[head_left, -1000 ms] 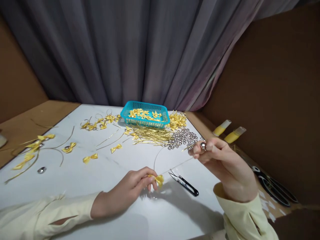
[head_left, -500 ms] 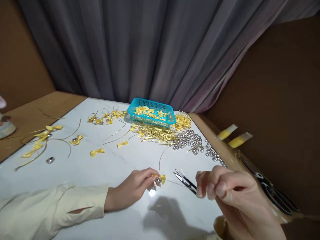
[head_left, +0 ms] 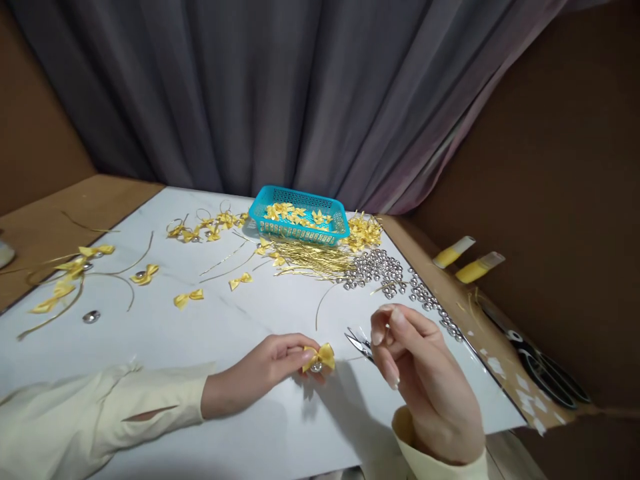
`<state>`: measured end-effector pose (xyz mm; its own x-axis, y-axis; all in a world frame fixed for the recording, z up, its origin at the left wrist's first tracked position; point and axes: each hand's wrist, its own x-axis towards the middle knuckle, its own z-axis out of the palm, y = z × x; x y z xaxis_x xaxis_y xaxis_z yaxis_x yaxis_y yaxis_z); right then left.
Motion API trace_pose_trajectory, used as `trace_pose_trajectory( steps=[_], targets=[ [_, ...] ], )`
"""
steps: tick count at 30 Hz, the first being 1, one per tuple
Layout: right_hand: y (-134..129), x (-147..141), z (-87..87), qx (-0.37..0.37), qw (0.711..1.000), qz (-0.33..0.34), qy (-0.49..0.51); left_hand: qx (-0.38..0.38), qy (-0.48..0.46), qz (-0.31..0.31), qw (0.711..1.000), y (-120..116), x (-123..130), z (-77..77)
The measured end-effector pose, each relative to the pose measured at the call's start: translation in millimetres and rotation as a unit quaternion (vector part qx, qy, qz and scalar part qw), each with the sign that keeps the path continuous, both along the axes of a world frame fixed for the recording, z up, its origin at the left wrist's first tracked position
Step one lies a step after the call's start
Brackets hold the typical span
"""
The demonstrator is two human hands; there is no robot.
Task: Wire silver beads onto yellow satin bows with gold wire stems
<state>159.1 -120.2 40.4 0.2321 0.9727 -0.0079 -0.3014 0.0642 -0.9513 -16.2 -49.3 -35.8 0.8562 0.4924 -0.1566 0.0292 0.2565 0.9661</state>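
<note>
A yellow ribbon bow [head_left: 327,355] with a silver bead [head_left: 317,367] at its middle is pinched between the thumb and fingers of my left hand [head_left: 270,367], just above the white board. From the bow a thin cord [head_left: 354,359] runs right, towards my right hand [head_left: 423,373]. That hand is raised with its fingers curled and thumb close to the index finger; what they hold, if anything, is hidden. Behind its fingers lie small thread snips [head_left: 359,343], blades apart, their handles covered from view.
A blue basket [head_left: 300,233] of yellow bows stands at the back. Before it lie gold cords [head_left: 315,259] and silver beads [head_left: 375,268]. More bows and a bead [head_left: 91,317] are at left. Large black-handled scissors [head_left: 545,367] and two yellow-filled tubes [head_left: 480,267] are at right.
My right hand has moved left, closer to the bow, and turned. My left hand keeps hold of the bow, which now faces me more fully. The view has shifted slightly.
</note>
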Motion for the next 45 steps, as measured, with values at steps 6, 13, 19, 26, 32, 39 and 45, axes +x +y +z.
trace_pose_trajectory(
  steps=[6,13,19,26,32,39,45],
  targets=[
    [5.7,2.3,-5.2,-0.006,0.999,-0.036,0.021,-0.036,-0.003,-0.026,0.999,-1.4,1.1,0.6],
    [15.5,8.3,-12.7,-0.018,0.996,-0.071,0.041,-0.069,-0.003,-0.051,0.996,-6.0,1.0,-0.2],
    [20.2,15.1,-20.7,-0.031,0.993,-0.095,0.054,-0.093,-0.002,-0.056,0.994,-8.1,0.4,-3.7],
    [21.5,17.1,-22.4,-0.051,0.991,-0.120,0.030,-0.115,0.008,-0.054,0.992,-9.4,-1.2,-4.1],
    [17.1,25.3,-23.8,-0.025,0.981,-0.191,-0.013,-0.109,0.021,-0.055,0.992,-4.8,-0.4,-5.2],
    [-9.1,22.7,-37.8,0.006,0.965,-0.053,-0.255,-0.114,0.025,-0.052,0.992,-2.9,0.1,-5.2],
    [-28.0,4.8,-42.6,-0.034,0.914,0.080,-0.397,-0.102,0.027,-0.059,0.993,-2.7,0.2,-2.3]
  ],
)
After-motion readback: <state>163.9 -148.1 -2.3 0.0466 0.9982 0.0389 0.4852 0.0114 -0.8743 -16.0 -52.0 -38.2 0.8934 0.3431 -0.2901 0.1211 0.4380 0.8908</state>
